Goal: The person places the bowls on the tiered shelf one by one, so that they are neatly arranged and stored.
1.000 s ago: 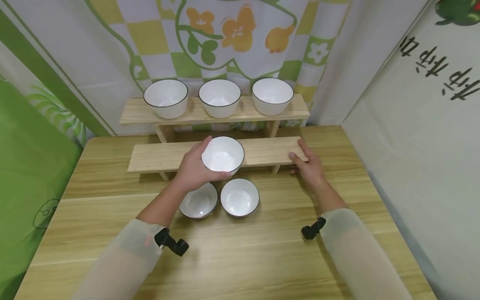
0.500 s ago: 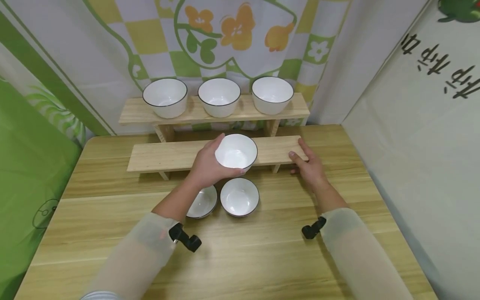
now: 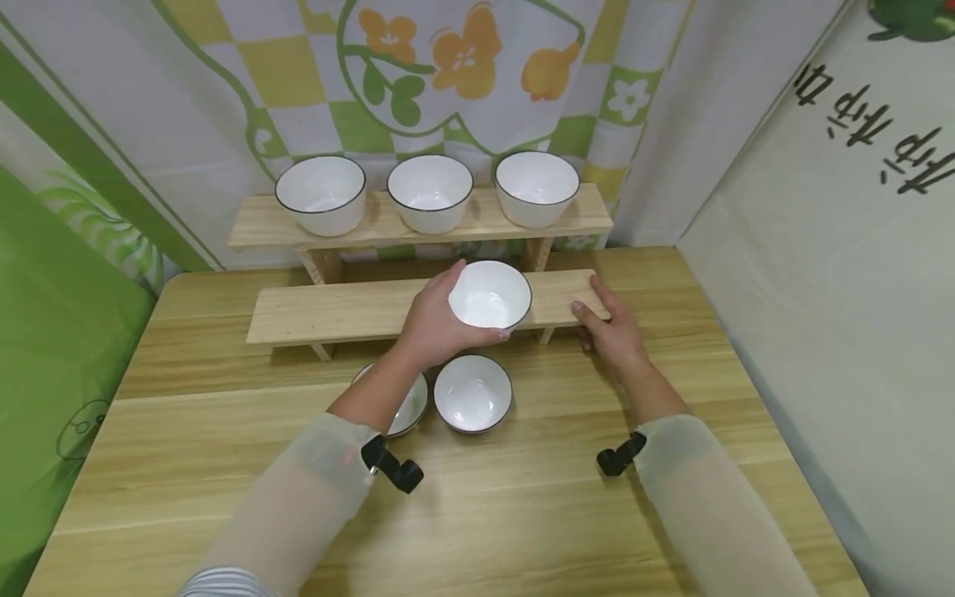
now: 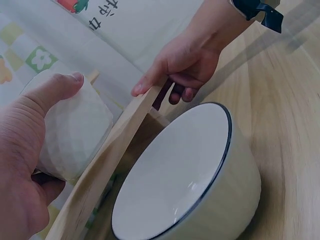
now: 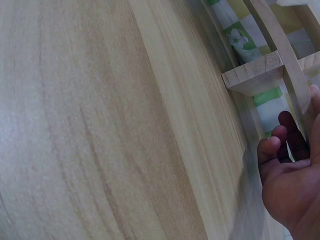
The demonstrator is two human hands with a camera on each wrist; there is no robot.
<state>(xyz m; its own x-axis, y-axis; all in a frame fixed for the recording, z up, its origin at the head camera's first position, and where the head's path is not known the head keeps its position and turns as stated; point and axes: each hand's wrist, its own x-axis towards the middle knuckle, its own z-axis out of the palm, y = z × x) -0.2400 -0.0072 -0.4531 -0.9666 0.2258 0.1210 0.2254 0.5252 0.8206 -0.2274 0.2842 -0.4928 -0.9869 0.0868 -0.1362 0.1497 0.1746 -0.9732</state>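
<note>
A white bowl (image 3: 491, 294) with a dark rim is in my left hand (image 3: 442, 322), thumb and fingers spread around its near and left sides. It is at the lower wooden shelf (image 3: 336, 313), right of its middle. In the left wrist view the held bowl (image 4: 75, 137) shows its outer wall close over the board. My right hand (image 3: 618, 336) grips the shelf's right end, thumb on top and other fingers below the board. In the right wrist view those curled fingers (image 5: 270, 145) show under the board's edge.
Two similar bowls stand on the table in front of the shelf; my left forearm partly covers the left bowl (image 3: 410, 406), not the right bowl (image 3: 473, 394). Behind, a higher wooden shelf (image 3: 376, 232) carries three bowls in a row, against a patterned curtain (image 3: 291, 75).
My left hand has carried its bowl to the right along the lower shelf, and its forearm now covers more of the left table bowl. The right hand has stayed at the shelf's end.
</note>
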